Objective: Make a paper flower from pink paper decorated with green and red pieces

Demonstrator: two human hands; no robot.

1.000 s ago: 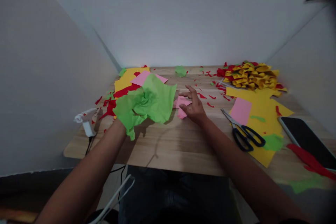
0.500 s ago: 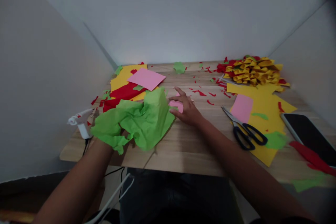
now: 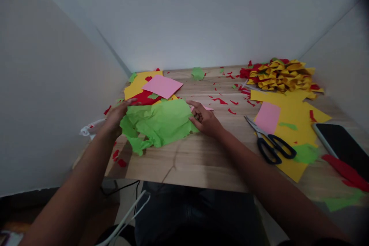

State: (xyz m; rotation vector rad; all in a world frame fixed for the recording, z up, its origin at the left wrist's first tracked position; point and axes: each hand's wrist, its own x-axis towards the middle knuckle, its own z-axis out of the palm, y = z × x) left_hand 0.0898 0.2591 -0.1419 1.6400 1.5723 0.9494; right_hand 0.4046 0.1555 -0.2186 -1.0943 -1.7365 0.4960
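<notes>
A crumpled sheet of green crepe paper point(image 3: 161, 121) is spread between my two hands, its lower left corner bunched and ragged. My left hand point(image 3: 113, 119) is at its left edge, with the fingers stretched out over the red paper behind; the thumb is hidden. At the right corner of the green sheet, my right hand point(image 3: 206, 121) has its thumb against the paper, the index finger extended and the other fingers curled. A small pink paper piece point(image 3: 209, 108) shows just behind my right hand, mostly covered by it.
Black-handled scissors point(image 3: 272, 144) lie on yellow paper point(image 3: 300, 119) at right, near a phone point(image 3: 343, 142). A ruffled yellow and red paper bundle point(image 3: 284, 77) sits behind. A white glue gun point(image 3: 90, 127) is partly hidden at left. A pink sheet point(image 3: 163, 85) lies at the back left.
My left hand has come out from under the green crepe paper and moved up to its left edge. The sheet is flatter now. My right hand's fingers have curled in.
</notes>
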